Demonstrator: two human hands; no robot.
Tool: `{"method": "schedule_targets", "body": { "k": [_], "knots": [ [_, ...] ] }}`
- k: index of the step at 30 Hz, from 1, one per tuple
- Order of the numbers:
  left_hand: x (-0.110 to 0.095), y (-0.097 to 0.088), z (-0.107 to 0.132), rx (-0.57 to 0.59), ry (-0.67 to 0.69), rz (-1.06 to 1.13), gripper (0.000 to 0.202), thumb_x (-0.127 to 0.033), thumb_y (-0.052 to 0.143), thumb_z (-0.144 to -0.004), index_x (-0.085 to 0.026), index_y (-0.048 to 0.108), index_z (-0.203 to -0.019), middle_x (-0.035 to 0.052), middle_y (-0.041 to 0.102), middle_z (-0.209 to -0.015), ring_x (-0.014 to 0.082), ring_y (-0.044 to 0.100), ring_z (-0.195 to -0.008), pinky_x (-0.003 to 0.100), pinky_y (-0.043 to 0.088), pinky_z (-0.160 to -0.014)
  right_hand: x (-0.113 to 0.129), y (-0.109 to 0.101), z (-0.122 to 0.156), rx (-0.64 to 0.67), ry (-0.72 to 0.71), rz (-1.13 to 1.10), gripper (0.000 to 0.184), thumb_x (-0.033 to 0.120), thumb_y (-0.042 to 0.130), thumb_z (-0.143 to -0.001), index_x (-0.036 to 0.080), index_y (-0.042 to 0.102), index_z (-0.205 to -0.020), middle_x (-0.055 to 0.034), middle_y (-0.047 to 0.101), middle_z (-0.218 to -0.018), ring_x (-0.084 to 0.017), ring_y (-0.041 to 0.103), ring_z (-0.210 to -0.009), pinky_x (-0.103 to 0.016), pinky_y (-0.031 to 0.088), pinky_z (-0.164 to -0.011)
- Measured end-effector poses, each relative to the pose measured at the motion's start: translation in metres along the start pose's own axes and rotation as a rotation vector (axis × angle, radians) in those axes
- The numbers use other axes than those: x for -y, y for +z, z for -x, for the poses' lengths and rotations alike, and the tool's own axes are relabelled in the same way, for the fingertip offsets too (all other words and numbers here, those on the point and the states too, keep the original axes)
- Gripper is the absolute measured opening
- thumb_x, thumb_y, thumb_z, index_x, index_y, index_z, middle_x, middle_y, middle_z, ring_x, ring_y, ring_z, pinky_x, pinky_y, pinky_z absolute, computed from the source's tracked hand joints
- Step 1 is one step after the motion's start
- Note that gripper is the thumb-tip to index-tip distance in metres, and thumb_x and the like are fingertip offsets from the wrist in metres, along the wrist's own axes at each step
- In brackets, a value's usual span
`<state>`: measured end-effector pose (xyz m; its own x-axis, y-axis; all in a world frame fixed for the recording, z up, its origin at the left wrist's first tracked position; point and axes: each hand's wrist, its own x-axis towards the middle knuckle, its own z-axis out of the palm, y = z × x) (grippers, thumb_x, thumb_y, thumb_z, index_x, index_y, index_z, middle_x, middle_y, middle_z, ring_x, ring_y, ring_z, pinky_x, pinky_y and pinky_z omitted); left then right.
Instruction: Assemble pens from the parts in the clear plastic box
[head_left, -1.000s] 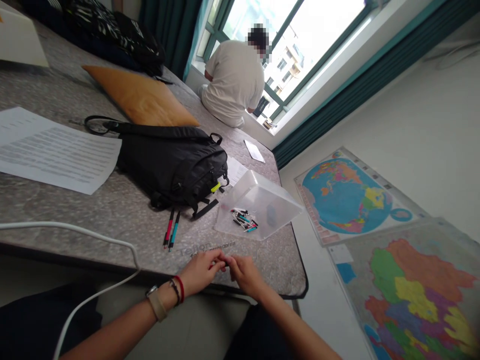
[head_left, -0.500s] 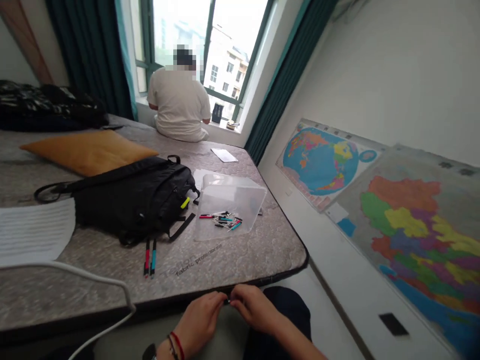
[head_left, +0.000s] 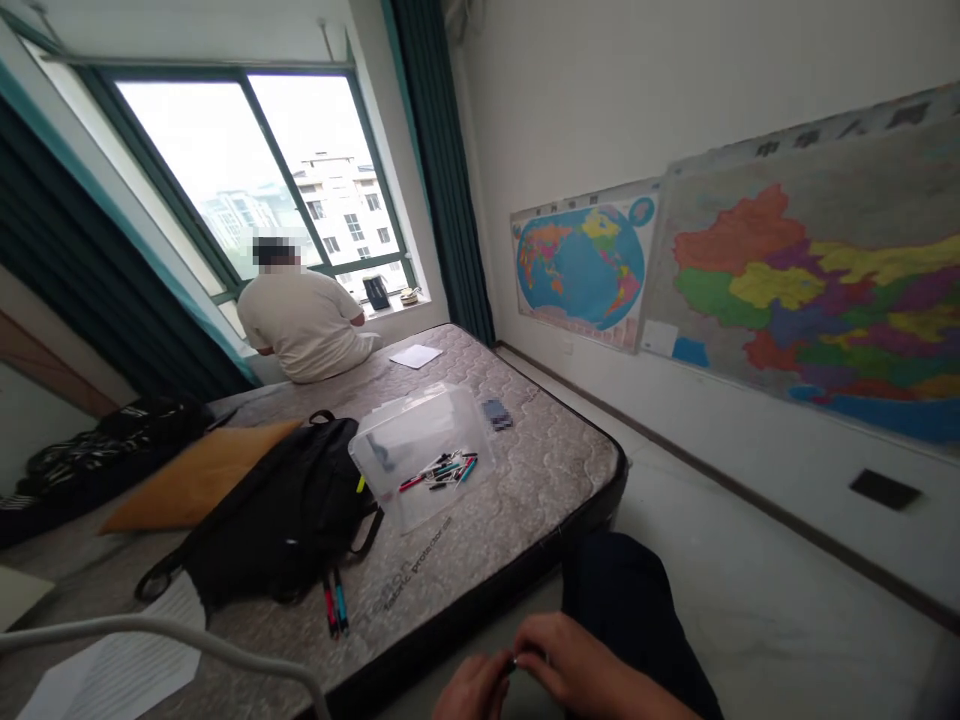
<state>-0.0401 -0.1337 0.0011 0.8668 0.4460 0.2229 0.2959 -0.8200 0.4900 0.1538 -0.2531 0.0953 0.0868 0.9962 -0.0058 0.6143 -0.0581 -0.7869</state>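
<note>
Low in the view, by the mattress edge, my left hand and my right hand meet fingertip to fingertip. Both are closed in a pinch on a small dark piece; most of it is hidden by the fingers, so its kind does not show. On the mattress lie a red and black pen and a blue and black pen, side by side. A clear plastic box rests on its side, with several loose pens and pen parts in it.
A black backpack and an orange cushion lie on the left, near printed sheets. A pale cable crosses the lower left. One person sits by the window, facing away. Maps hang on the right wall.
The view has tilted and swung to the right, so the hands appear lower and further right. They still pinch the small dark piece together.
</note>
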Motion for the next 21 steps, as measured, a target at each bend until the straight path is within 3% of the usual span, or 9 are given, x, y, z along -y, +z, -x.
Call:
{"method": "schedule_targets", "body": {
  "k": [3, 9, 13, 17, 21],
  "knots": [
    [-0.018, -0.015, 0.008, 0.022, 0.012, 0.011, 0.030, -0.031, 0.048, -0.091, -0.031, 0.068, -0.113, 0.0069, 0.072, -0.079, 0.0199, 0.070, -0.071, 0.024, 0.056, -0.062, 0.004, 0.006, 0.015, 0.006, -0.017, -0.035, 0.018, 0.025, 0.050, -0.093, 0.023, 0.067, -0.096, -0.0053, 0.071, -0.094, -0.020, 0.066, -0.089, -0.027, 0.046, -0.079],
    [-0.087, -0.063, 0.015, 0.078, -0.057, -0.025, 0.033, -0.027, 0.050, -0.092, -0.035, 0.067, -0.119, 0.0062, 0.070, -0.083, 0.0203, 0.068, -0.079, 0.026, 0.055, -0.069, 0.006, 0.036, 0.043, -0.043, -0.003, -0.024, 0.026, 0.028, 0.032, -0.101, 0.021, 0.057, -0.102, -0.0069, 0.069, -0.094, -0.020, 0.065, -0.085, -0.027, 0.043, -0.073],
    [-0.121, -0.088, 0.018, 0.054, -0.083, -0.051, 0.034, -0.026, 0.046, -0.096, -0.036, 0.065, -0.122, 0.0059, 0.071, -0.089, 0.0203, 0.068, -0.085, 0.034, 0.053, -0.087, 0.022, 0.038, 0.052, -0.107, -0.017, 0.038, 0.033, 0.030, 0.026, -0.103, 0.020, 0.057, -0.094, -0.0063, 0.068, -0.087, -0.019, 0.064, -0.081, -0.027, 0.039, -0.070],
    [-0.135, -0.113, 0.017, 0.054, -0.077, -0.028, 0.033, -0.028, 0.046, -0.097, -0.032, 0.065, -0.123, 0.0066, 0.071, -0.092, 0.0206, 0.066, -0.088, 0.033, 0.052, -0.084, 0.044, 0.016, 0.053, -0.111, -0.100, 0.092, 0.034, 0.032, 0.031, -0.102, 0.019, 0.059, -0.088, -0.0055, 0.067, -0.080, -0.018, 0.063, -0.075, -0.028, 0.036, -0.067],
    [-0.129, -0.130, 0.023, 0.025, -0.107, 0.010, 0.033, -0.030, 0.044, -0.099, -0.028, 0.064, -0.125, 0.0065, 0.069, -0.093, 0.0200, 0.064, -0.090, 0.031, 0.051, -0.080, 0.059, 0.003, 0.042, -0.080, -0.232, 0.094, 0.025, 0.032, 0.041, -0.099, 0.018, 0.060, -0.094, -0.0061, 0.068, -0.083, -0.018, 0.063, -0.075, -0.027, 0.034, -0.065]
  ]
}}
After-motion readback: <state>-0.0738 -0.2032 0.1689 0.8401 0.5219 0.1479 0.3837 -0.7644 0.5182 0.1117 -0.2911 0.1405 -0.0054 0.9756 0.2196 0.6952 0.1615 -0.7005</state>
